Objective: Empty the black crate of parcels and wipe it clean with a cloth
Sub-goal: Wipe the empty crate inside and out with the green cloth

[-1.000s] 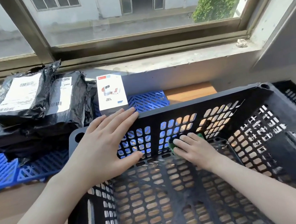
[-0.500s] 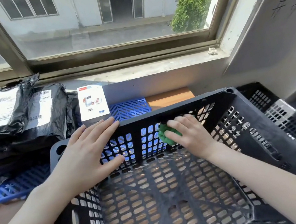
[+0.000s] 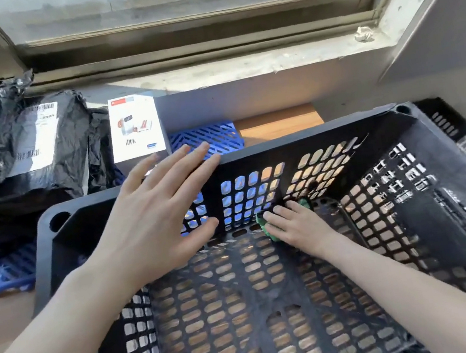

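The right hand (image 3: pixel 299 224) has dropped since half a second ago, from up near the rim to the foot of the far wall, dragging the green cloth (image 3: pixel 264 223) down with it; the left hand (image 3: pixel 153 218) has stayed put on the far rim.

That left hand lies open, fingers straight and spread over the edge, thumb inside; the right one presses the wadded cloth into the corner where wall meets floor, fingers laid almost flat on it, gripping nothing.

The black crate (image 3: pixel 325 135) sits on the table (image 3: pixel 278 122), bare inside; the parcels (image 3: pixel 24 147) and a white box (image 3: pixel 135 127) are stacked beyond its left corner.

Stiff lattice plastic, probably light when empty, so likely to skid under scrubbing; bracing at the rim looks wise; the soft cloth could snag in those holes.
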A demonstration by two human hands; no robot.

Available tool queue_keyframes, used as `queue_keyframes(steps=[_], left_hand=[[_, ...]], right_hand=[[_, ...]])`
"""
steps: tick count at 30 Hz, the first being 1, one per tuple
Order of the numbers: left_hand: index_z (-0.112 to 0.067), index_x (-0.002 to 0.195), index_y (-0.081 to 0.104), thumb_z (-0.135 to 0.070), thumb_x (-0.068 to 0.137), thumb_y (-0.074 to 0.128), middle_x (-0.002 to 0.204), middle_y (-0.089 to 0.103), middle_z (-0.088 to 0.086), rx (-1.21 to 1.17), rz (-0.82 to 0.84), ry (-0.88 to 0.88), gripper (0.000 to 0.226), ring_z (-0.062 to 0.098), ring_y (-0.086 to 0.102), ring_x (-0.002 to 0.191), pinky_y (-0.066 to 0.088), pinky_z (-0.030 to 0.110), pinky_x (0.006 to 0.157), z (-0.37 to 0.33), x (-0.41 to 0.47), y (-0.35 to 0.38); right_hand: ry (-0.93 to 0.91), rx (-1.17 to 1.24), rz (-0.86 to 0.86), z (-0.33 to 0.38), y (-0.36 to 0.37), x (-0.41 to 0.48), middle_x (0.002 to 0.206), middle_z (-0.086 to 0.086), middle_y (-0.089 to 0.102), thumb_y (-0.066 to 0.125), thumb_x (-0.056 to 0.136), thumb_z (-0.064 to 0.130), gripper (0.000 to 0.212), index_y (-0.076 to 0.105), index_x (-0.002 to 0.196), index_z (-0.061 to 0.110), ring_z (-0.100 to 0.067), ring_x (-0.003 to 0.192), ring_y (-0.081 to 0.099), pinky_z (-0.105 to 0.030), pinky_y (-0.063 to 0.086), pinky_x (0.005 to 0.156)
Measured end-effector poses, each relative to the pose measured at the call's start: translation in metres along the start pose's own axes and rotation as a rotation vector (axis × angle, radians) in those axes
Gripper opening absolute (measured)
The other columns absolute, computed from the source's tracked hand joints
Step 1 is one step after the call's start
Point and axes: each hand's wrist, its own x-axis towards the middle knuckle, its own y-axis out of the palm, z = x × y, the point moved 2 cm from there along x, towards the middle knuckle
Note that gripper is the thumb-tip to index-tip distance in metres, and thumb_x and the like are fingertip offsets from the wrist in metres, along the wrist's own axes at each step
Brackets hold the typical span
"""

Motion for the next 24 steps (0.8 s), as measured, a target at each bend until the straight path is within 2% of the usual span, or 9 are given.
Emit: queue_keyframes(steps=[2,5,10,14,16,21,24], left_hand=[[-0.025,0.150,0.035,-0.050,0.083,0.056,0.156,0.033,-0.008,-0.016,-0.024,-0.010,0.075,0.014,0.034,0.142,0.032,0.047,0.112,-0.001,0.001,-0.001],[-0.025,0.148,0.039,-0.049,0.082,0.058,0.154,0.036,-0.010,-0.027,-0.043,-0.021,0.073,0.013,0.039,0.139,0.033,0.043,0.110,-0.003,0.002,-0.002],[-0.026,0.148,0.038,-0.047,0.080,0.056,0.154,0.036,-0.010,-0.008,-0.035,-0.034,0.074,0.014,0.039,0.139,0.033,0.042,0.110,-0.004,0.001,-0.004],[-0.026,0.148,0.038,-0.048,0.079,0.051,0.153,0.037,-0.011,-0.012,-0.029,-0.048,0.073,0.014,0.041,0.137,0.032,0.040,0.109,-0.006,0.001,-0.005],[-0.027,0.148,0.037,-0.049,0.079,0.050,0.153,0.038,-0.011,-0.014,-0.023,-0.053,0.073,0.014,0.042,0.137,0.032,0.040,0.109,-0.007,0.001,-0.006],[-0.027,0.148,0.037,-0.048,0.079,0.049,0.151,0.041,-0.011,-0.017,-0.017,-0.065,0.074,0.014,0.045,0.133,0.030,0.038,0.106,-0.007,0.001,-0.006],[-0.028,0.148,0.036,-0.045,0.079,0.050,0.150,0.042,-0.011,-0.015,-0.023,-0.061,0.073,0.015,0.046,0.131,0.031,0.038,0.105,-0.006,0.001,-0.005]], right_hand=[[0.008,0.020,-0.004,-0.001,0.000,0.003,0.108,-0.010,0.055,0.057,0.086,0.003,0.010,0.063,0.089,0.010,-0.028,0.091,0.051,-0.040,0.046,0.076],[0.003,0.053,0.013,-0.003,-0.012,0.011,0.098,-0.011,0.061,0.061,0.082,-0.002,0.011,0.061,0.082,0.009,-0.028,0.085,0.052,-0.038,0.049,0.071],[0.076,0.054,-0.050,-0.018,-0.059,0.024,0.097,-0.012,0.063,0.043,0.091,-0.006,0.025,0.063,0.084,0.008,-0.028,0.083,0.056,-0.037,0.048,0.071],[0.120,0.019,-0.187,-0.038,-0.110,0.039,0.097,-0.013,0.063,0.062,0.085,-0.002,0.011,0.066,0.085,0.008,-0.029,0.083,0.056,-0.038,0.049,0.072],[0.170,-0.025,-0.272,-0.047,-0.135,0.046,0.099,-0.012,0.061,0.065,0.086,0.000,0.009,0.068,0.085,0.009,-0.028,0.085,0.057,-0.038,0.049,0.074],[0.275,-0.074,-0.375,-0.057,-0.163,0.054,0.098,-0.013,0.060,0.050,0.093,-0.003,0.023,0.071,0.087,0.006,-0.029,0.088,0.058,-0.040,0.051,0.076],[0.279,-0.061,-0.370,-0.051,-0.149,0.051,0.101,-0.012,0.054,0.051,0.094,-0.001,0.021,0.070,0.087,0.004,-0.029,0.086,0.058,-0.040,0.051,0.076]])
